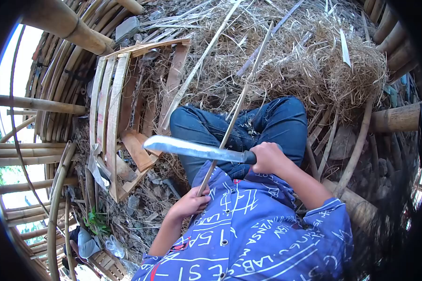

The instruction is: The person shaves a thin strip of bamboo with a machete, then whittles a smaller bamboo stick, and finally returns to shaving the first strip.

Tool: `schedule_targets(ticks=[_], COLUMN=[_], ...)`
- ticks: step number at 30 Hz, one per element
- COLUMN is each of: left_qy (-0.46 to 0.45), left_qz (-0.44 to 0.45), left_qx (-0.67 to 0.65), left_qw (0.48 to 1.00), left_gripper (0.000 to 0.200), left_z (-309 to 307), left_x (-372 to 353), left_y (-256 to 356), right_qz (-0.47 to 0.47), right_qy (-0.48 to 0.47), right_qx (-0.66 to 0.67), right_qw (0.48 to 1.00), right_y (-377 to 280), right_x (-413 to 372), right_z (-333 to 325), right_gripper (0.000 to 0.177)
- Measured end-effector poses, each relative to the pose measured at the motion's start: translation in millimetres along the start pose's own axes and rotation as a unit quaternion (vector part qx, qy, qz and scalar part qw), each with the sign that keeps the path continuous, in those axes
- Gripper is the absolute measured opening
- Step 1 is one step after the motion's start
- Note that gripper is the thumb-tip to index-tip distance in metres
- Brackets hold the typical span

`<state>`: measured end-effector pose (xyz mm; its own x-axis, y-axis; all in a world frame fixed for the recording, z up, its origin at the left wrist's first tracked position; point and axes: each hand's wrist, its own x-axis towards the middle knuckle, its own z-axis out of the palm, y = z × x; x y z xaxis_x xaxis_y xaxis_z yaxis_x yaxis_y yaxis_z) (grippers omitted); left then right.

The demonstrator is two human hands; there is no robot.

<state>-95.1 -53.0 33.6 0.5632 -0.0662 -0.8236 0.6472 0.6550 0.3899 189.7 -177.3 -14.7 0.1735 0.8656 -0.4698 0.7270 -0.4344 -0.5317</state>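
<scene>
My right hand (266,157) is wrapped round the dark handle of a machete (192,149), whose broad shiny blade points left across my lap. A long thin bamboo strip (238,105) runs from my belly up and away over the shavings. Its near end is in my left hand (192,202), fingers closed round it close to my shirt. The blade crosses over the strip just above my left hand. Under both lie my crossed legs in blue jeans (286,124), with bits of shavings on them.
A big heap of curly bamboo shavings (305,65) spreads ahead of me. To the left stands a slatted wooden crate (111,100), with a wood block (137,149) by it. Bamboo poles (42,104) form a wall on the left, and a thick pole (396,118) juts in at right. Another long pale strip (199,70) leans near my knee.
</scene>
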Motion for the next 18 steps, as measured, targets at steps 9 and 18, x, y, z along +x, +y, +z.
schedule_targets(ticks=[9, 18], left_qy=[0.033, 0.033], left_qz=[0.207, 0.066], left_qx=[0.184, 0.137], left_qw=[0.960, 0.988], left_gripper=[0.019, 0.009], left_z=[5, 3], left_x=[17, -3], left_y=[-14, -12], right_qz=[0.198, 0.171], right_qy=[0.187, 0.282], right_qx=[-0.095, -0.125], right_qw=[0.957, 0.936], right_y=[80, 97], right_x=[71, 70], right_z=[-70, -22], right_gripper=[0.025, 0.021])
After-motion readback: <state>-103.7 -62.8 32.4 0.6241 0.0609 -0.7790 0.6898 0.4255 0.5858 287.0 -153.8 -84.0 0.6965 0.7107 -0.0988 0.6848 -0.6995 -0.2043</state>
